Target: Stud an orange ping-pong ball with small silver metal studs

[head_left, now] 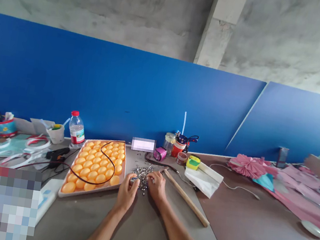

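A loose heap of small shiny silver pieces (143, 172) is spread on the grey table between my hands. My left hand (127, 191) is closed, with thumb and fingers around a small shiny roundish object (133, 180) at the heap's left edge; its exact kind is unclear. At the right edge, my right hand (156, 185) has its fingers bent and drawn together over the silver pieces. What those fingertips hold, if anything, is too small to make out. A hammer with a wooden handle (187, 199) lies just right of my right hand.
Left of the heap stands a tray (61, 194) of orange balls, crossed by a dark cable. Behind are a purple object (160, 153), a glass jar (169, 143) and a yellow-green box (193, 162). Far right, another person's hand (318, 164) is above pink material (297, 182).
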Demonstrator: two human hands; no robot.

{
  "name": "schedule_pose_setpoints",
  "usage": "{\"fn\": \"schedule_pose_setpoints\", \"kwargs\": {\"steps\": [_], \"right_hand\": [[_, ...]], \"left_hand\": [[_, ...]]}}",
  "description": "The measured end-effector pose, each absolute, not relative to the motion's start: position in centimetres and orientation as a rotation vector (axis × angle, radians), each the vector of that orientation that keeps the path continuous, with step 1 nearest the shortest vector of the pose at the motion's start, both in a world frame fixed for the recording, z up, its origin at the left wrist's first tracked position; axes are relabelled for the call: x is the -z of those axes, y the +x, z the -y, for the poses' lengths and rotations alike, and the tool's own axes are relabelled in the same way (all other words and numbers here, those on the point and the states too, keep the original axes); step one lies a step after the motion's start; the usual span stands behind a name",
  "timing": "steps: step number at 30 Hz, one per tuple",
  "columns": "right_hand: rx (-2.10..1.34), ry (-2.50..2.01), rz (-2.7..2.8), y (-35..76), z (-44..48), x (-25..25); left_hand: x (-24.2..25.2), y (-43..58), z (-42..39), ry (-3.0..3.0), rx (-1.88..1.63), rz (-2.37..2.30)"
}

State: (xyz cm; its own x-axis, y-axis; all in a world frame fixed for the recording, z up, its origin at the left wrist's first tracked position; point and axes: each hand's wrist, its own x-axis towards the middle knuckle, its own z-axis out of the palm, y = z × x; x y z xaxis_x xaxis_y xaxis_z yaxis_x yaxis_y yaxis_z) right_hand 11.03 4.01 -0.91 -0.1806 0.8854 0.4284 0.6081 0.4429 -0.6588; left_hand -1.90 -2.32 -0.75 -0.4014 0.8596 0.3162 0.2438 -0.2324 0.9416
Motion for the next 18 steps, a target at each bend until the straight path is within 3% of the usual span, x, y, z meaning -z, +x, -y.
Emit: {"fn": "schedule_pose_setpoints", "kwargs": {"steps": [13,18], "right_hand": [[-0.893,-0.863,1.723,11.9,-4.9,0.9],[-1.368,-0.726,1.501,11.8,-4.2,0.0]], "left_hand": [[0.5,-1.1,2.0,0.7,-1.523,-0.875],[0.1,-1.1,2.1,0.706,-1.536,-0.875]]}}
